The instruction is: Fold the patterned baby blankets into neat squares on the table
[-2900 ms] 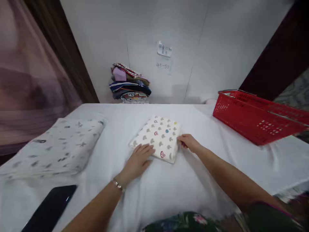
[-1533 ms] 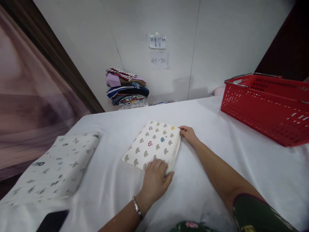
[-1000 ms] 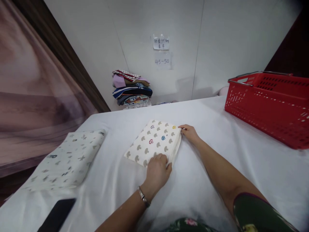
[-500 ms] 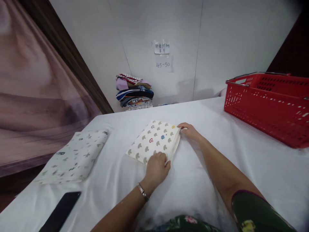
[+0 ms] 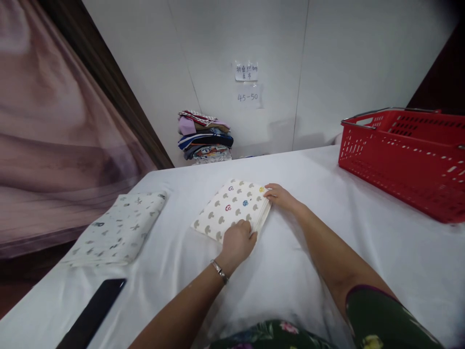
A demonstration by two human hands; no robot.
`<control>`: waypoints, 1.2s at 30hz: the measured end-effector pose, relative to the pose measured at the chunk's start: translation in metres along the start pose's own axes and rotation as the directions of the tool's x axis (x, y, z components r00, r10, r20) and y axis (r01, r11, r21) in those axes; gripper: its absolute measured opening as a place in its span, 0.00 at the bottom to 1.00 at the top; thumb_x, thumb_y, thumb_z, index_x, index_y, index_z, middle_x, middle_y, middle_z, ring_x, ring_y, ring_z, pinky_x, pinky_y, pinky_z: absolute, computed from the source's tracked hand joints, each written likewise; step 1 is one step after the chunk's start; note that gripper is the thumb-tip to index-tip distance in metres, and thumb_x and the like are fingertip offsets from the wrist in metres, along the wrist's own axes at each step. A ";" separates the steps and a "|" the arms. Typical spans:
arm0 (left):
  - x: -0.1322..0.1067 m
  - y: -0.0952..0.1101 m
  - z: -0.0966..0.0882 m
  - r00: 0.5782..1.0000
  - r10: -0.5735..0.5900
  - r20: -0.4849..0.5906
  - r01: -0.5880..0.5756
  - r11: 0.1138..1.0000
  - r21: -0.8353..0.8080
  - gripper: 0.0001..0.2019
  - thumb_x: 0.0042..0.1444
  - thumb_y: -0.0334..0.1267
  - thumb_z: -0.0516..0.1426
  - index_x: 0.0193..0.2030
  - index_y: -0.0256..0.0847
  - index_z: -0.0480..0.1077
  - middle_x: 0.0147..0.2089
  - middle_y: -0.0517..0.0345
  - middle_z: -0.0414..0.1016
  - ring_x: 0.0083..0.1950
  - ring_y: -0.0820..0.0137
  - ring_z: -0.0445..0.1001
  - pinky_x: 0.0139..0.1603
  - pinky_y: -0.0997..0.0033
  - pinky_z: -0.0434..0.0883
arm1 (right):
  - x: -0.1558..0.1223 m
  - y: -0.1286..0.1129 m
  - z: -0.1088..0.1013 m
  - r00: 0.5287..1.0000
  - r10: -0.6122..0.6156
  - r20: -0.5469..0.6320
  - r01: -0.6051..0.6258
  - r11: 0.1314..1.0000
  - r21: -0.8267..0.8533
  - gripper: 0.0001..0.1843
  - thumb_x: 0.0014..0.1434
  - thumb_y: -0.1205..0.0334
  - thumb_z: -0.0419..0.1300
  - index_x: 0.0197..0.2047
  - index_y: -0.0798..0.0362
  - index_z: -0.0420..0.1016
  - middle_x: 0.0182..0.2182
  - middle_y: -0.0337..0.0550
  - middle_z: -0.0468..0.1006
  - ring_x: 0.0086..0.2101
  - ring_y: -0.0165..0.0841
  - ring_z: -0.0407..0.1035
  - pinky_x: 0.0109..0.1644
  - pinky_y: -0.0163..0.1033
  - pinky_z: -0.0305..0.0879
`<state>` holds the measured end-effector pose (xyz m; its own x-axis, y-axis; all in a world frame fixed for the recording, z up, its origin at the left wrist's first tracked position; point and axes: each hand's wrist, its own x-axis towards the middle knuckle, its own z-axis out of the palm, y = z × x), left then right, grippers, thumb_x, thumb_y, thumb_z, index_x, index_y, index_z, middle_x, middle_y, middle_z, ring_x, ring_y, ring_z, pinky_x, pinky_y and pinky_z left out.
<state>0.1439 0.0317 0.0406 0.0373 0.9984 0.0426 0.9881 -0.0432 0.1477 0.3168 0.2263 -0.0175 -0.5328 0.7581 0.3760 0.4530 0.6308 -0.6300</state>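
Observation:
A folded cream cloth with a mushroom print (image 5: 232, 208) lies on the white-covered table (image 5: 327, 252) in front of me. My left hand (image 5: 237, 240), with a bracelet at the wrist, grips the cloth's near right corner with curled fingers. My right hand (image 5: 279, 196) pinches the far right corner of the same cloth. Both hands hold its right edge, where the stacked layers show.
A second folded cloth with small grey prints (image 5: 118, 228) lies at the left. A black phone (image 5: 92, 315) rests near the front left edge. A red plastic basket (image 5: 403, 155) stands at the right. A stack of folded clothes (image 5: 204, 136) sits against the back wall under paper notes.
My left hand moved from the cloth's left side to its near right corner and closed on it. My right hand stayed at the far right corner. The camera shifted a little.

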 end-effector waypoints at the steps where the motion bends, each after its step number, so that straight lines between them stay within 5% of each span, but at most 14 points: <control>1: 0.000 0.000 0.000 1.000 0.011 -0.002 -0.011 1.000 0.004 0.07 0.56 0.39 0.50 0.31 0.39 0.64 0.35 0.56 0.70 0.35 0.69 0.69 0.31 0.71 0.59 | 0.000 0.000 0.001 1.000 -0.006 0.002 0.006 1.000 -0.002 0.11 0.51 0.70 0.56 0.33 0.49 0.78 0.52 0.44 0.69 0.55 0.38 0.57 0.60 0.47 0.50; 9: -0.002 -0.003 0.003 0.998 0.063 -0.020 -0.063 0.998 -0.012 0.07 0.57 0.38 0.50 0.32 0.40 0.64 0.35 0.57 0.69 0.35 0.70 0.68 0.32 0.70 0.60 | 0.000 0.001 0.005 1.000 -0.022 -0.016 0.023 0.998 0.062 0.11 0.51 0.70 0.52 0.32 0.51 0.74 0.53 0.44 0.68 0.56 0.37 0.55 0.60 0.48 0.49; 15: -0.005 0.000 0.008 0.987 0.142 -0.069 -0.138 0.989 0.058 0.05 0.57 0.36 0.49 0.34 0.39 0.65 0.36 0.54 0.68 0.35 0.66 0.68 0.35 0.66 0.62 | 0.001 -0.004 0.006 0.988 0.142 -0.064 -0.124 0.965 0.231 0.08 0.51 0.68 0.53 0.32 0.52 0.73 0.53 0.45 0.69 0.51 0.35 0.63 0.55 0.43 0.57; 19: -0.010 0.002 0.010 0.974 0.145 -0.173 -0.137 0.989 0.055 0.05 0.57 0.36 0.50 0.34 0.39 0.65 0.38 0.52 0.69 0.41 0.63 0.68 0.42 0.62 0.64 | 0.002 -0.006 0.002 0.901 0.395 -0.180 -0.318 0.883 0.346 0.08 0.51 0.65 0.55 0.35 0.52 0.73 0.41 0.43 0.76 0.42 0.33 0.69 0.45 0.39 0.65; 25: -0.018 0.003 0.024 0.934 0.192 -0.302 -0.194 0.981 0.022 0.30 0.52 0.43 0.57 0.60 0.35 0.55 0.63 0.43 0.57 0.64 0.54 0.53 0.61 0.51 0.54 | 0.000 -0.013 -0.003 0.766 0.643 -0.013 -0.581 0.701 0.413 0.10 0.52 0.55 0.59 0.34 0.53 0.71 0.27 0.43 0.75 0.20 0.27 0.66 0.21 0.31 0.63; 30: -0.016 0.001 0.034 0.962 0.169 -0.213 -0.156 0.985 0.076 0.28 0.54 0.34 0.51 0.62 0.30 0.53 0.64 0.41 0.55 0.66 0.55 0.52 0.63 0.50 0.51 | -0.001 -0.020 0.001 0.779 0.626 0.036 -0.581 0.701 0.414 0.14 0.52 0.51 0.61 0.32 0.55 0.71 0.19 0.41 0.73 0.15 0.26 0.63 0.16 0.30 0.60; 36: -0.012 0.003 0.033 0.979 0.122 -0.165 -0.107 0.989 0.101 0.26 0.55 0.31 0.47 0.62 0.32 0.55 0.64 0.45 0.58 0.65 0.58 0.54 0.63 0.52 0.51 | 0.001 -0.022 0.007 0.801 0.598 0.018 -0.537 0.705 0.464 0.06 0.54 0.61 0.59 0.33 0.55 0.69 0.20 0.37 0.72 0.19 0.26 0.67 0.20 0.29 0.64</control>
<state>0.1515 0.0205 0.0083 0.1328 0.9657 0.2230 0.9884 -0.1456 0.0422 0.3009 0.2123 -0.0080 -0.1684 0.9818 -0.0877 0.2730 -0.0390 -0.9612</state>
